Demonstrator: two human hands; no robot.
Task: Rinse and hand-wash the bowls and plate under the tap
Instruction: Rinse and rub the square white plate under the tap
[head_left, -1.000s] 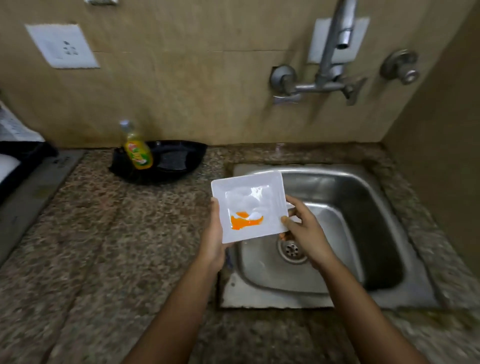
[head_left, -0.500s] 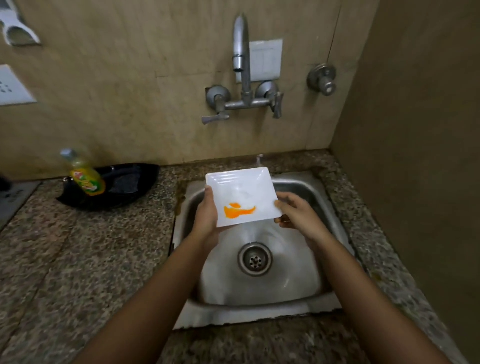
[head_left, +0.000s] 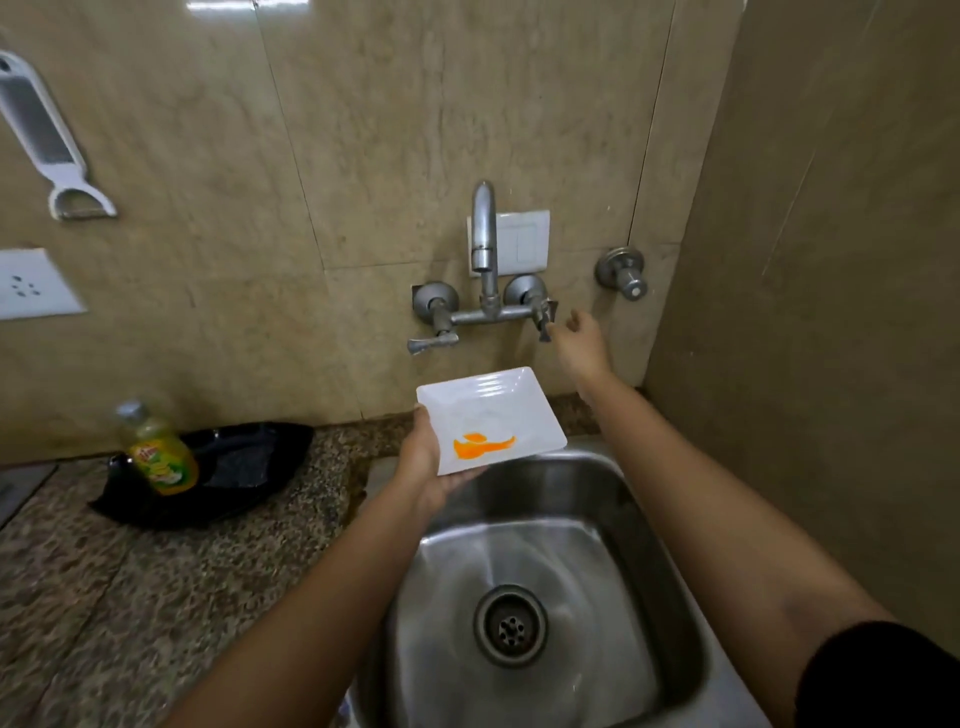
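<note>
Since the drain (head_left: 510, 625) lies straight below me in the sink (head_left: 649, 545), I want every drop of runoff to land there and not on the counter (head_left: 156, 597). Just beyond it, my left hand (head_left: 423, 462) grips the plate (head_left: 491, 415) by its near left corner, thumb over the rim and fingers curled beneath. The plate hangs over the back edge of the basin, roughly level, with an orange smear (head_left: 480, 446) towards its near side. I would tip that near edge down a little, so the stream sweeps the smear into the sink rather than pooling. One corner is a thin hold on a dish about to get wet, so I would firm the pinch first. Further off, my right hand (head_left: 579, 345) reaches for the right-hand lever (head_left: 543, 319) with loosely spread fingers and holds nothing. I cannot tell whether the thumb touches the lever yet. No water shows at the spout (head_left: 483, 234), so I judge the step to be opening the tap. I would turn it gently, because a hard jet on a flat plate will splash. The soap bottle (head_left: 161, 452) stands well to the left for afterwards.
</note>
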